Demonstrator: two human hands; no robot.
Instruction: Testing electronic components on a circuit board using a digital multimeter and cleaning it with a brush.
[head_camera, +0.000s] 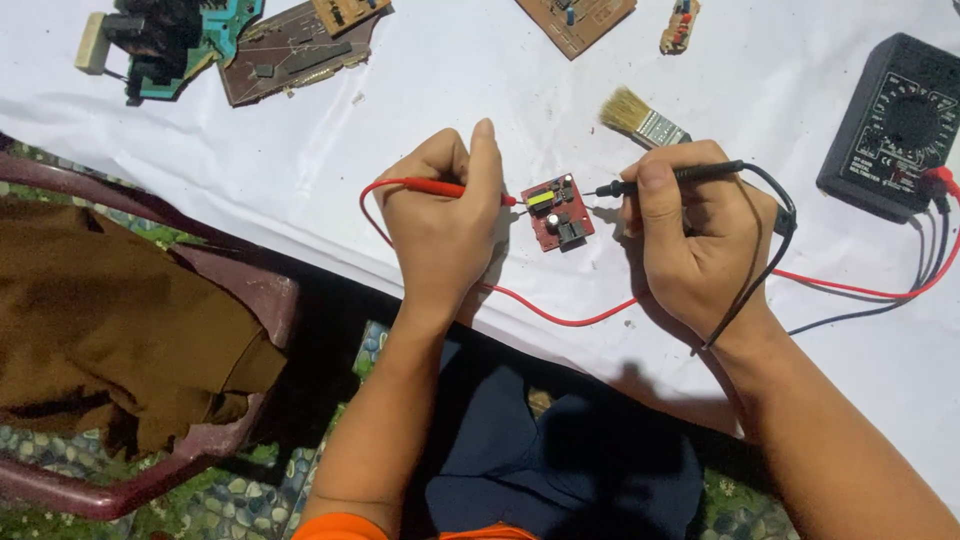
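both probes down on the small red circuit board (557, 211), mid-measurement by the look of it.
left hand (440, 225) pinching the red probe (440, 187) shut between thumb and fingers, tip at the board's left edge; right hand (695, 235) clamped on the black probe (670, 178), tip at the right edge (brush (642, 119) tucked behind). leads already plugged into the black multimeter (893, 125) far right; reading not visible.

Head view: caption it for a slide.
Left hand and right hand touch red and black probes to small red circuit board.
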